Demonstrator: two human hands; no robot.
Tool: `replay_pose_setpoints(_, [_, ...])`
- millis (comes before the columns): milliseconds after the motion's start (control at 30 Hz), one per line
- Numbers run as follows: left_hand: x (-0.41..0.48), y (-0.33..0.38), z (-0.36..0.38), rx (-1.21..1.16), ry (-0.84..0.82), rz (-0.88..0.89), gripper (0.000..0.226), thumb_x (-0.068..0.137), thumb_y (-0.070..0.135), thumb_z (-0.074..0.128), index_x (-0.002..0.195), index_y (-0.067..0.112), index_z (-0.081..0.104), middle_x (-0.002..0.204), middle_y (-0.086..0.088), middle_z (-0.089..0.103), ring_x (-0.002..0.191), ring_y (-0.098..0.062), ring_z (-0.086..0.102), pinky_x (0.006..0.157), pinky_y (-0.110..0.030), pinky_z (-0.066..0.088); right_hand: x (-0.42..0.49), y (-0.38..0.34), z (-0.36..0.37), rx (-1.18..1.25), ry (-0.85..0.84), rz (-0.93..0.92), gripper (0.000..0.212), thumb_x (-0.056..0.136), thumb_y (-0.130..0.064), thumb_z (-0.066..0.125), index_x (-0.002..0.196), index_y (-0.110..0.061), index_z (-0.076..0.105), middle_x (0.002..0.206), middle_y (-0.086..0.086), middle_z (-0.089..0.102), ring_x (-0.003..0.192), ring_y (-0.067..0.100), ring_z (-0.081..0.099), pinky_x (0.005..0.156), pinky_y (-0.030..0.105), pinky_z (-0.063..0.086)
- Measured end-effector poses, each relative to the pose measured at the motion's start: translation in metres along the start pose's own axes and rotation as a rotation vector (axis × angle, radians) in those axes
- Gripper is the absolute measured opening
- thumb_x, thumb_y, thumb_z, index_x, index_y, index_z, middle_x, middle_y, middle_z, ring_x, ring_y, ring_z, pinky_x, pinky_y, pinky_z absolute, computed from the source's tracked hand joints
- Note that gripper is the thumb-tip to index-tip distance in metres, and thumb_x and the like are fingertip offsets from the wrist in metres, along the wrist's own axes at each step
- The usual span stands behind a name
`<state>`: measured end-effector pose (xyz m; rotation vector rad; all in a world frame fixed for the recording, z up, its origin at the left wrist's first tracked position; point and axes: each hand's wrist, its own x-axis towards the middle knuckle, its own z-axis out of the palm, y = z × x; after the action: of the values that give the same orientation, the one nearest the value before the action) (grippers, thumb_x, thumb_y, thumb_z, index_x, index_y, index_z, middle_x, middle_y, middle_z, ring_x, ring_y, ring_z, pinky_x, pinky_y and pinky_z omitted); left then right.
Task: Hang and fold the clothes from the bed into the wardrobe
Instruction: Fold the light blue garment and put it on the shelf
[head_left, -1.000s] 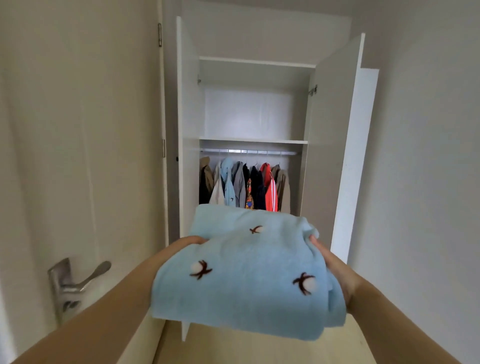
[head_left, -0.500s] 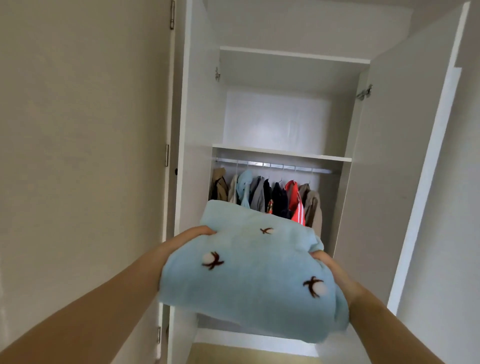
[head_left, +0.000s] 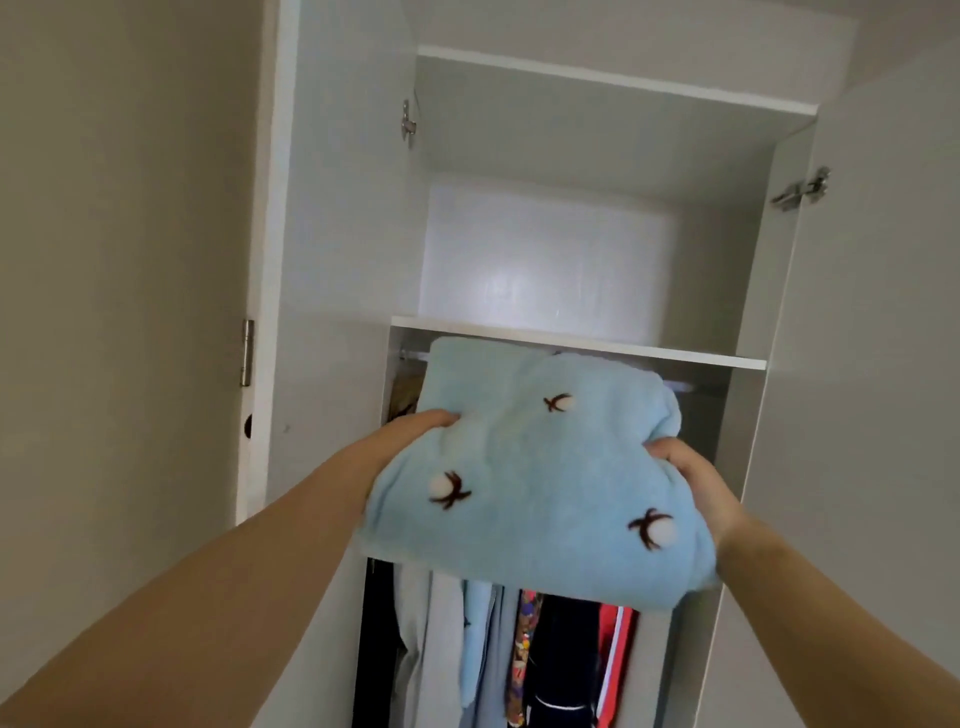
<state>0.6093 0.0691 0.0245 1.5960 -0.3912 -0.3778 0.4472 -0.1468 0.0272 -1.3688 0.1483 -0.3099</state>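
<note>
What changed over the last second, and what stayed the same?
The blue garment rose and went forward, and its far edge is now just under the shelf. The camera has closed in on the wardrobe. Unchanged: the left hand and right hand grip the garment's sides, the hung clothes stay put, and the doors stay open.

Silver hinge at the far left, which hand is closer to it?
Left. The left hand grips the folded blue fleece garment at its left edge, right of and slightly below the hinge; the right hand holds the opposite edge, much farther right.
</note>
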Motion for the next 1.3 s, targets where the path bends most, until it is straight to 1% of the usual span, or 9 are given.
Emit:
replay_pose_setpoints(167, [0.076, 0.030, 0.009, -0.002, -0.099, 0.070, 0.029, 0.090, 0.034, 0.057, 0.109, 0.013, 0.062, 0.093, -0.007, 0.068, 0.081, -0.020, 0.063, 0.069, -0.030, 0.051, 0.087, -0.031, -0.020, -0.061, 0.008, -0.094, 0.029, 0.089, -0.016, 0.040, 0.076, -0.009, 0.065, 0.058, 0.012, 0.066, 0.049, 0.024, 0.064, 0.066, 0.034, 0.043])
replay_pose_setpoints(433, [0.195, 0.112, 0.029, -0.020, 0.138, 0.402, 0.019, 0.094, 0.025, 0.053, 0.109, 0.014, 0.057, 0.081, 0.000, 0.063, 0.068, -0.011, 0.059, 0.050, -0.016, 0.051, 0.244, -0.096, -0.054, -0.062, -0.121, -0.277, 0.027, 0.089, -0.022, 0.036, 0.097, -0.013, 0.060, 0.063, 0.007, 0.068, 0.055, 0.021, 0.066, 0.052, 0.024, 0.054])
replay_pose_setpoints(567, [0.257, 0.152, 0.033, -0.047, 0.176, 0.458, 0.033, 0.094, 0.022, 0.052, 0.123, 0.006, 0.054, 0.102, -0.008, 0.063, 0.074, -0.016, 0.060, 0.066, -0.024, 0.051, 0.321, -0.132, -0.066, -0.061, -0.161, -0.341, 0.025, 0.089, -0.023, 0.037, 0.092, -0.015, 0.060, 0.059, 0.006, 0.067, 0.051, 0.021, 0.064, 0.048, 0.022, 0.053])
replay_pose_setpoints(667, [0.295, 0.173, 0.030, -0.050, 0.234, 0.480, 0.034, 0.094, 0.021, 0.053, 0.124, 0.004, 0.054, 0.109, -0.010, 0.060, 0.075, -0.016, 0.060, 0.070, -0.025, 0.050, 0.373, -0.152, -0.065, -0.056, -0.179, -0.394, 0.023, 0.088, -0.024, 0.038, 0.090, -0.017, 0.061, 0.058, 0.004, 0.066, 0.052, 0.020, 0.064, 0.057, 0.023, 0.051])
replay_pose_setpoints(900, [0.365, 0.196, 0.008, -0.067, 0.357, 0.500, 0.031, 0.092, 0.021, 0.056, 0.118, 0.003, 0.057, 0.101, -0.011, 0.066, 0.072, -0.018, 0.061, 0.066, -0.028, 0.051, 0.465, -0.161, -0.052, -0.028, -0.228, -0.401, 0.023, 0.084, -0.024, 0.042, 0.097, -0.018, 0.060, 0.065, 0.004, 0.066, 0.059, 0.023, 0.063, 0.068, 0.030, 0.046])
replay_pose_setpoints(1100, [0.424, 0.185, -0.007, 0.062, 0.405, 0.452, 0.033, 0.092, 0.022, 0.057, 0.118, 0.002, 0.057, 0.107, -0.012, 0.063, 0.067, -0.016, 0.058, 0.058, -0.025, 0.047, 0.526, -0.133, -0.047, -0.015, -0.192, -0.339, 0.023, 0.085, -0.022, 0.040, 0.098, -0.016, 0.058, 0.055, 0.005, 0.063, 0.049, 0.020, 0.061, 0.056, 0.025, 0.047])
replay_pose_setpoints(1200, [0.448, 0.176, -0.014, 0.251, 0.464, 0.318, 0.035, 0.089, 0.030, 0.061, 0.114, 0.006, 0.059, 0.107, -0.009, 0.062, 0.081, -0.022, 0.056, 0.070, -0.026, 0.042, 0.546, -0.123, -0.043, -0.048, -0.139, -0.221, 0.034, 0.089, -0.025, 0.040, 0.063, -0.015, 0.059, 0.045, 0.005, 0.056, 0.039, 0.016, 0.056, 0.048, 0.019, 0.044])
replay_pose_setpoints(1233, [0.454, 0.176, -0.015, 0.300, 0.481, 0.271, 0.034, 0.089, 0.030, 0.061, 0.113, 0.007, 0.058, 0.106, -0.009, 0.060, 0.086, -0.023, 0.056, 0.069, -0.025, 0.040, 0.548, -0.122, -0.043, -0.098, -0.126, -0.197, 0.035, 0.089, -0.029, 0.043, 0.061, -0.014, 0.058, 0.047, 0.005, 0.057, 0.041, 0.016, 0.057, 0.052, 0.021, 0.044])
replay_pose_setpoints(1300, [0.465, 0.180, -0.019, 0.380, 0.537, 0.220, 0.040, 0.091, 0.025, 0.059, 0.123, 0.001, 0.051, 0.120, -0.013, 0.057, 0.106, -0.026, 0.057, 0.073, -0.025, 0.040, 0.554, -0.124, -0.046, -0.213, 0.023, -0.185, 0.034, 0.078, -0.043, 0.063, 0.083, -0.009, 0.063, 0.072, 0.010, 0.066, 0.063, 0.022, 0.063, 0.065, 0.027, 0.045])
